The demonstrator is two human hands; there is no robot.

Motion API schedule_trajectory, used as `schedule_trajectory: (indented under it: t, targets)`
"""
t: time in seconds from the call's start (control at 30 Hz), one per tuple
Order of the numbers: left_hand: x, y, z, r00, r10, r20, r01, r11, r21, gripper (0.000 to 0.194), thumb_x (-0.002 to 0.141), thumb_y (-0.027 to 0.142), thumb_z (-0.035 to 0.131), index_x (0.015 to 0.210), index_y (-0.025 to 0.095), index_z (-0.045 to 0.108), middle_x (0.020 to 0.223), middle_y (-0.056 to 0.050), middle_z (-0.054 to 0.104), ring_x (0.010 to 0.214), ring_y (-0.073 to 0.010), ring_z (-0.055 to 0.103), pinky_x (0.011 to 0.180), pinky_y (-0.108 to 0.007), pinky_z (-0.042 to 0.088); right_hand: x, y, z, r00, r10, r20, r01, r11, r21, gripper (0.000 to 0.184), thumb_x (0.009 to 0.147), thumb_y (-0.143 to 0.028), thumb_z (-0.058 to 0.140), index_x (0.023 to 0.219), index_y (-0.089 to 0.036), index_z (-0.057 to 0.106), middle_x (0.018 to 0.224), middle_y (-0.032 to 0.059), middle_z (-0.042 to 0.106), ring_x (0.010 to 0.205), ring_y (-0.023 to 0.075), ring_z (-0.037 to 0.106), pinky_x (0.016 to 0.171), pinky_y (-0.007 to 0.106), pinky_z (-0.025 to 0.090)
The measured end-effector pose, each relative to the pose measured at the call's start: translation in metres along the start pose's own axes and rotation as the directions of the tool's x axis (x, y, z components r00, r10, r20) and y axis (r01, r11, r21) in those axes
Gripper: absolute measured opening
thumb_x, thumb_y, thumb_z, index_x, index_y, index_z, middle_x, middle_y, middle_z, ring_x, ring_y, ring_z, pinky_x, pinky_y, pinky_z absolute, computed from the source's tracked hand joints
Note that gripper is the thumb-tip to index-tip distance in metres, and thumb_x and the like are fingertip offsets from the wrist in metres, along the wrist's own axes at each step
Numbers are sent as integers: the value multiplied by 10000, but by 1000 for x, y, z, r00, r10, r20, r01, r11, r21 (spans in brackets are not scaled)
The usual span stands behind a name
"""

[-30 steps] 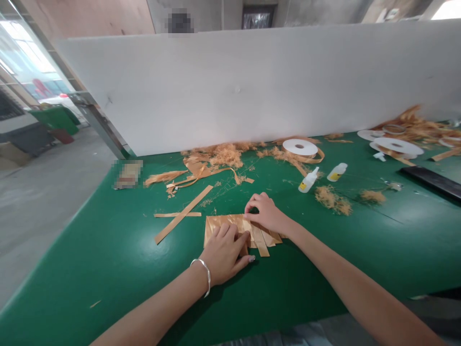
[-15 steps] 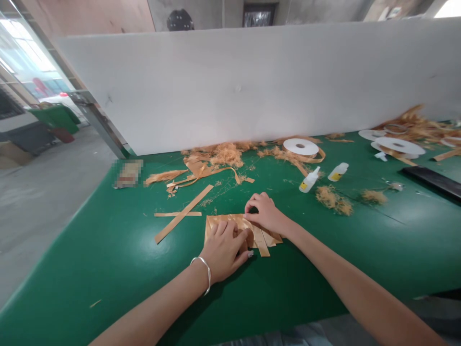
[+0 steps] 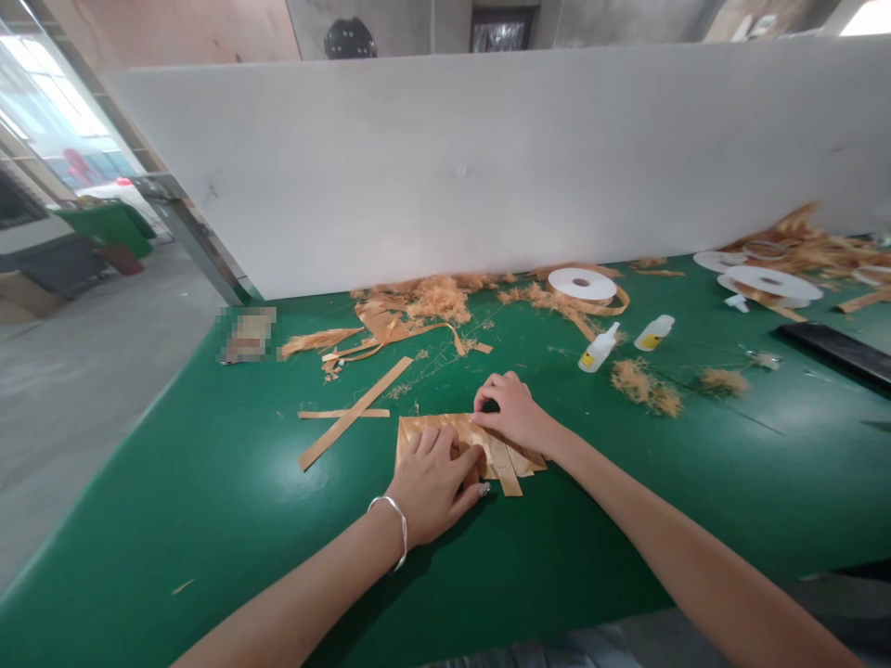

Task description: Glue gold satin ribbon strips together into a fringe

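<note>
A flat piece of tan ribbon strips lies on the green table in front of me. My left hand, with a silver bangle at the wrist, rests on it with fingers spread, pressing it down. At the far edge of the piece, my right hand has thumb and forefinger pinched together on the ribbon. One strip sticks out past the near edge. Part of the piece is hidden under both hands. To the left, a long ribbon strip crosses a shorter, thinner one.
Two small glue bottles stand right of centre, near frayed fibre tufts. Behind are a white ribbon spool and a fibre heap. More spools and a black bar-like object lie right. A white panel borders the back.
</note>
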State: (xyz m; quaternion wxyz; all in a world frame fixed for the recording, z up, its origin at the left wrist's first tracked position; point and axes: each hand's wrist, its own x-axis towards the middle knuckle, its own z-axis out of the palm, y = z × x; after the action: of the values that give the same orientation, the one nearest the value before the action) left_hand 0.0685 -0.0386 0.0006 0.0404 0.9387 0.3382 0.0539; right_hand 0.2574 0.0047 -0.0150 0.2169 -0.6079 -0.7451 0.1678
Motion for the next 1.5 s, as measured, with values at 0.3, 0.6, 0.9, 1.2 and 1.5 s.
schedule_trajectory:
  t: [0.3,0.6,0.9,1.2,1.5]
  targets:
    - [-1,-1,0,1000,-4,-27,3,999,-41,398,894,473,354,1158,236,535,997,-96,485,901,-254,418,777,-418,380,-9,7,-11,953,-74,-292,71,997,-22,119,771,-213,579,781,-210,461,928,40,580,914,221,470,774,362,353]
    - [-3,-2,8,998,-40,-53,40,999,-13,543,880,531,356,1222,127,477,1337,-147,438,1165,-335,382,941,-498,323,-43,-1,3,888,-417,-195,366,896,-252,162,863,-159,432,909,-186,585,748,45,632,1037,224,501,833,362,298]
    - [-3,-3,8,998,-56,-42,52,995,-84,531,873,528,388,1253,163,452,1406,-118,407,1233,-339,375,962,-527,304,-41,-1,8,856,-477,-198,383,845,-374,270,849,-174,432,1022,-126,634,813,89,675,1013,223,535,824,372,278]
    - [-3,-4,8,998,-57,-20,55,995,-84,534,878,521,374,1261,156,447,1411,-117,399,1241,-333,360,968,-529,308,-41,-1,8,867,-465,-182,385,854,-351,277,859,-179,430,1036,-132,638,810,83,681,1017,227,532,822,375,276]
    - [-3,-4,9,998,-59,-32,55,994,-94,534,881,523,363,1265,161,449,1411,-112,400,1244,-327,349,980,-521,294,-42,0,7,867,-465,-180,385,854,-351,275,854,-175,433,1030,-143,642,827,83,675,1012,219,530,816,373,283]
